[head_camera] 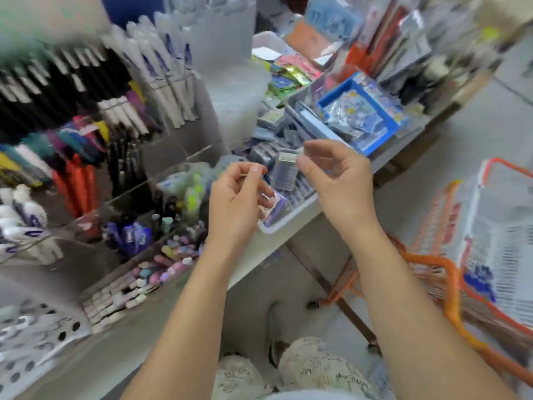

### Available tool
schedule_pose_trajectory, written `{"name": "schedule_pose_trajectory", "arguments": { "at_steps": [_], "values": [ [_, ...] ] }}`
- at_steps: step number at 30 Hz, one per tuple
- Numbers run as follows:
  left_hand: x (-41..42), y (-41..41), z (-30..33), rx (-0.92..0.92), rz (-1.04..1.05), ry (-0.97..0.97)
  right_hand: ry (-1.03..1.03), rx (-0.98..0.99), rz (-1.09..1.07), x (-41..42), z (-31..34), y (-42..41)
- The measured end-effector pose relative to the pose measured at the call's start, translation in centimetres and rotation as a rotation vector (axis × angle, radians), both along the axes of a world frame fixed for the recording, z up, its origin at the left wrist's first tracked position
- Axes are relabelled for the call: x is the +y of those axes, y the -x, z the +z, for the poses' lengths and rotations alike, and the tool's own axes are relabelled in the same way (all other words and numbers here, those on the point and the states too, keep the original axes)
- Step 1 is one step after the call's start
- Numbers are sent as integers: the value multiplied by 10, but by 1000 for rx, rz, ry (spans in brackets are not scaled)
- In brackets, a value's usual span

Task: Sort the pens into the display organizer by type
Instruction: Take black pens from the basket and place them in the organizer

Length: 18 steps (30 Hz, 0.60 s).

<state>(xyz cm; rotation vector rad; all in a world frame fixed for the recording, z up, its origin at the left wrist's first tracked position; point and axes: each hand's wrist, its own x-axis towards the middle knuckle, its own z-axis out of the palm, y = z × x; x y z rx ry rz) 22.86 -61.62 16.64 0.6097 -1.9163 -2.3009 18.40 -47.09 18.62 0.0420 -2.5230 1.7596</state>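
The whole view is motion-blurred. The clear display organizer fills the left side, its compartments holding black pens, white pens, orange pens and pastel pens. Both hands hover right of it, above a white tray. My right hand pinches the top corner of a small clear packet between thumb and forefinger. My left hand is just left of the packet with thumb and forefinger pressed together. Blur hides whether anything lies between them.
The white tray holds several small packets at the table edge. Behind it lie a blue box and colourful stationery packs. An orange and white shopping basket stands on the floor at the right. My knees show at the bottom.
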Motion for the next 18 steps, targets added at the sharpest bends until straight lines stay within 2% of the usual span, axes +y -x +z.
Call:
{"name": "schedule_pose_trajectory", "arguments": {
  "at_steps": [3, 8, 13, 16, 18],
  "values": [
    [82, 14, 17, 11, -237, -9, 157, -79, -280, 96, 4, -12],
    [234, 22, 27, 32, -526, 12, 247, -75, -676, 249, -11, -44],
    [393, 12, 9, -71, -700, 75, 210, -173, -807, 393, -39, -78],
    [468, 4, -9, -164, -801, 75, 161, -361, -856, 471, -64, -101],
    [503, 7, -26, -197, -828, 146, 117, -476, -908, 510, -84, -112]
  ]
}}
